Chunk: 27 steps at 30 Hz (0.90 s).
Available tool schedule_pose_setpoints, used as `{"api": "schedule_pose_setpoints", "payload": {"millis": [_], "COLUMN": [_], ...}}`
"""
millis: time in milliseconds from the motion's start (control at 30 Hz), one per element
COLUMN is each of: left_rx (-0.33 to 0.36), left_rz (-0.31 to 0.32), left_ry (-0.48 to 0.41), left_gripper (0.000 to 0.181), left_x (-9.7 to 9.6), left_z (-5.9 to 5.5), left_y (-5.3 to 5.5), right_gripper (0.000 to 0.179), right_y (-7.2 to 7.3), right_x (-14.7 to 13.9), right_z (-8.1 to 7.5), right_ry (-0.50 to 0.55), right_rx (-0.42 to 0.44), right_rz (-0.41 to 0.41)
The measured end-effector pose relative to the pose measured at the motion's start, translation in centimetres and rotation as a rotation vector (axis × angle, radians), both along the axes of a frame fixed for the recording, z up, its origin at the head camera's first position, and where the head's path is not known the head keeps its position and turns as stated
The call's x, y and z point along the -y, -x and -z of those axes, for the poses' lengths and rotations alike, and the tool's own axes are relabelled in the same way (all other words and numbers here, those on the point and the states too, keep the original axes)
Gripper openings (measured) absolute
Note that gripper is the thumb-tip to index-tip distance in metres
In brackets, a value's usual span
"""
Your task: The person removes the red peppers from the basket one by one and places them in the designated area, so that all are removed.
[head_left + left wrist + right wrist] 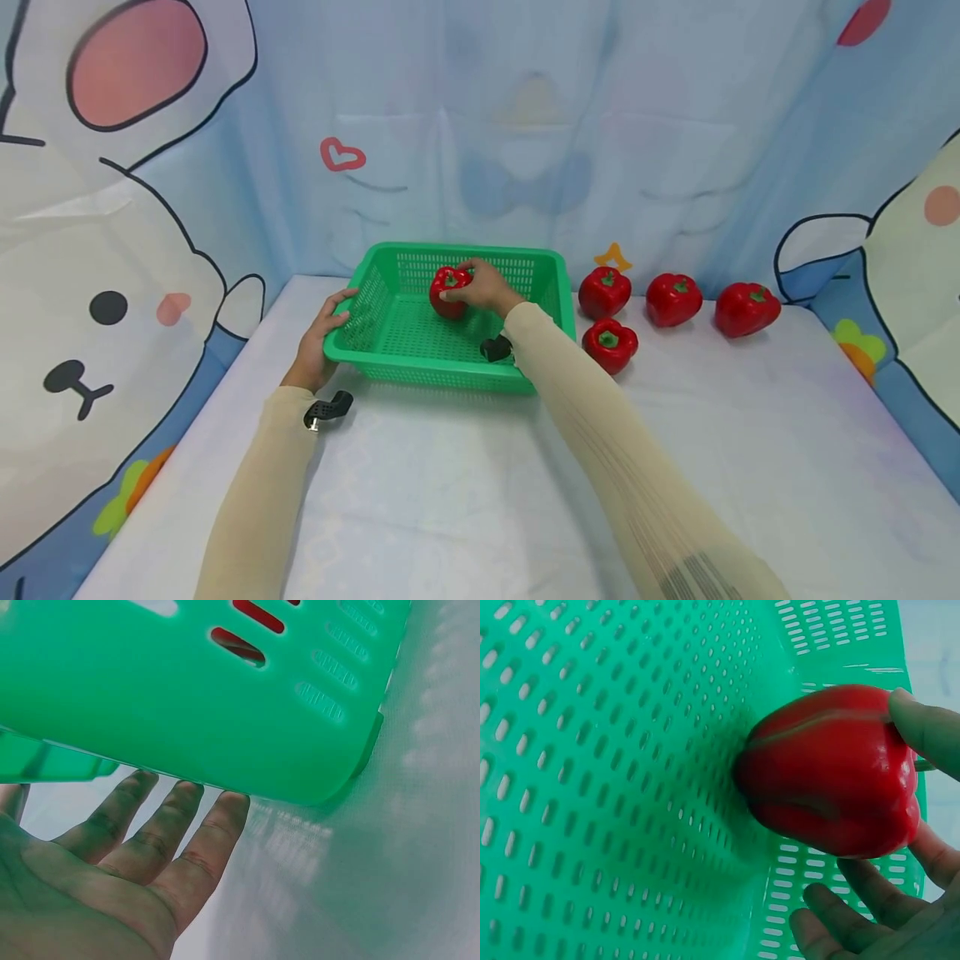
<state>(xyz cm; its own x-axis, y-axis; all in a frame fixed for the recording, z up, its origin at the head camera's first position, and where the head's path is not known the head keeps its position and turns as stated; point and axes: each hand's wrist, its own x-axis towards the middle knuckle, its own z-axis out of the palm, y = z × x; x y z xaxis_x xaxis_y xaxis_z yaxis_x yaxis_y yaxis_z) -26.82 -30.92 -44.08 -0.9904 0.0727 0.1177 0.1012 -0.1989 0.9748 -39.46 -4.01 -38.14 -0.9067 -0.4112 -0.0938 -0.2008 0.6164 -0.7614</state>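
Note:
Inside the green plastic basket [420, 371], my right hand [487, 289] grips a red bell pepper [444, 305] between thumb and fingers. In the right wrist view that pepper [829, 772] lies on its side in the picture, its stem end towards the palm and its other end close to the perforated basket floor. Whether it touches the floor, I cannot tell. My left hand [318, 337] is at the basket's left side. In the left wrist view its fingers [199, 855] reach out straight, fingertips against the outside wall [172, 727].
Several more red bell peppers stand right of the basket: one close to its front right side [611, 354], and others in a row behind, up to the rightmost pepper [746, 310]. A white cloth [450, 492] covers the table. A printed curtain [675, 125] hangs behind.

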Motion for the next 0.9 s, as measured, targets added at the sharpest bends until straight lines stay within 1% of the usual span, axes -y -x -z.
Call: {"api": "schedule_pose_setpoints", "payload": {"millis": [100,467,633,800,900], "left_rx": [-0.004,0.005,-0.001,-0.005,-0.006], "left_rz": [0.004,-0.002,-0.007,-0.009,-0.005], "left_ry": [-0.009,0.008,0.024,0.027,0.036], "left_gripper": [0.039,0.042,0.042,0.042,0.042], "left_x": [0.02,0.16,0.23,0.17,0.18], "left_z": [-0.01,0.12,0.08,0.07,0.03], "left_y": [0.05,0.13,0.16,0.12,0.05], "right_gripper": [0.073,0.072,0.071,0.07,0.069], "right_y": [-0.07,0.01,0.03,0.03,0.02], "right_x": [-0.05,-0.15,-0.2,-0.28,-0.34], "right_z": [-0.09,0.14,0.07,-0.13,-0.37], "right_ry": [0.002,-0.017,-0.013,0.038,0.094], "right_rx": [0.0,-0.021,-0.028,-0.022,0.005], "right_rz": [-0.002,-0.021,-0.014,0.008,0.014]}}
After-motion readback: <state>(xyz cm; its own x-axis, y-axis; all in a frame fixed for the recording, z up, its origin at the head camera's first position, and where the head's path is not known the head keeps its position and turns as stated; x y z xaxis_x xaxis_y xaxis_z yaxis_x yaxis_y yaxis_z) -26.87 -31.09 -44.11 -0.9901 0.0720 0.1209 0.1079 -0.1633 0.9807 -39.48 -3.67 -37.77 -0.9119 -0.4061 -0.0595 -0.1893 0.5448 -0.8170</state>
